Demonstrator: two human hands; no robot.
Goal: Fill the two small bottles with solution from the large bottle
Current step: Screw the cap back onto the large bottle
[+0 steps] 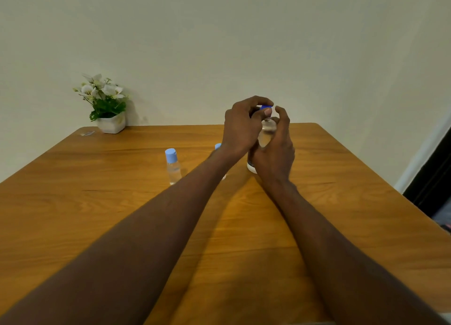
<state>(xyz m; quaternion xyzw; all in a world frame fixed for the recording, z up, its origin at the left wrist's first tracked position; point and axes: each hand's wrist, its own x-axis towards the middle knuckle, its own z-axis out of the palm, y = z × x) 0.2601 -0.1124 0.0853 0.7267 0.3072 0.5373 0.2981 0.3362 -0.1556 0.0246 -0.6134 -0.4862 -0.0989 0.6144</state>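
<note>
The large clear bottle [266,132] stands on the wooden table [122,215], mostly hidden by my hands. My right hand [274,151] is wrapped round its body. My left hand [240,127] pinches its dark blue cap [266,107] from above. One small clear bottle [172,166] with a light blue cap stands upright to the left. Of the second small bottle [218,146] only the light blue cap and a bit of the base show behind my left wrist.
A white pot of artificial white flowers [107,105] stands at the table's far left corner against the wall, with a small clear object [86,133] beside it. The table's right edge borders a dark doorway [434,178].
</note>
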